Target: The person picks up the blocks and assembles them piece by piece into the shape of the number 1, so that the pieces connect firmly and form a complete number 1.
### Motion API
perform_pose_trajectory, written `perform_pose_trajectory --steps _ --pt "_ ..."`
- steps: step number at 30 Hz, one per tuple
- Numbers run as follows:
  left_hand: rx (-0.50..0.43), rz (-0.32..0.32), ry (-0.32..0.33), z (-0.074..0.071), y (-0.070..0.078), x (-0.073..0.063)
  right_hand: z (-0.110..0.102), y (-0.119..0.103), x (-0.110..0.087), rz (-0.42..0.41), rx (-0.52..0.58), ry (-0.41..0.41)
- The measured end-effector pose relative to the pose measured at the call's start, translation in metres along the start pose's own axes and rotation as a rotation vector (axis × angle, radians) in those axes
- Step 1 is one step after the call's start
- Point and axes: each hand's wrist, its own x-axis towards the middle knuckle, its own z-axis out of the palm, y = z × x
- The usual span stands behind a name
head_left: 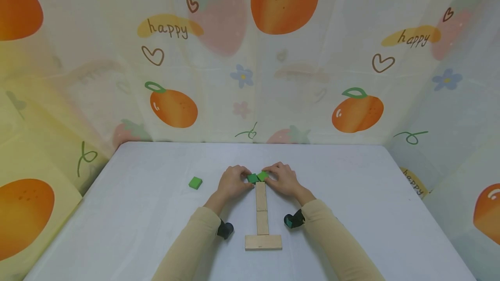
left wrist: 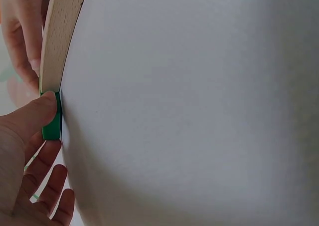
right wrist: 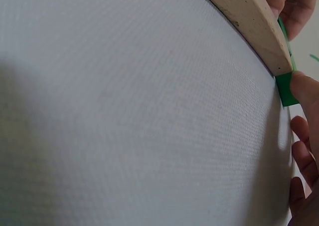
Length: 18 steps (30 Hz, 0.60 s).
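Note:
Two green blocks meet at the far end of a line of plain wooden blocks on the white table. My left hand (head_left: 233, 181) pinches the darker green block (head_left: 252, 178) between thumb and finger; its thumb lies on the near side in the left wrist view. From the other side, my right hand (head_left: 284, 179) pinches the lighter green block (head_left: 263, 176), which sits tilted. Just below them lies a wooden block (head_left: 261, 196), end to end with a second wooden block (head_left: 263, 223). A third wooden block (head_left: 263, 242) lies crosswise at the near end.
Another light green block (head_left: 195, 182) lies alone on the table, left of my left hand. The white tabletop (head_left: 148, 211) ends at a patterned curtain (head_left: 218, 99) behind and at both sides. A dark wrist camera (head_left: 225, 230) sits under the left sleeve.

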Motion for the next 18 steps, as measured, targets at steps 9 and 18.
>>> perform_pose_trajectory --steps 9,18 --pt "0.006 0.018 0.008 0.0015 -0.0029 0.0022 -0.0003 0.0001 0.0005 -0.005 -0.002 0.0" --pt "-0.002 0.021 0.009 0.0031 -0.0038 0.0019 0.0009 0.0013 0.0004 0.002 0.0 -0.002"
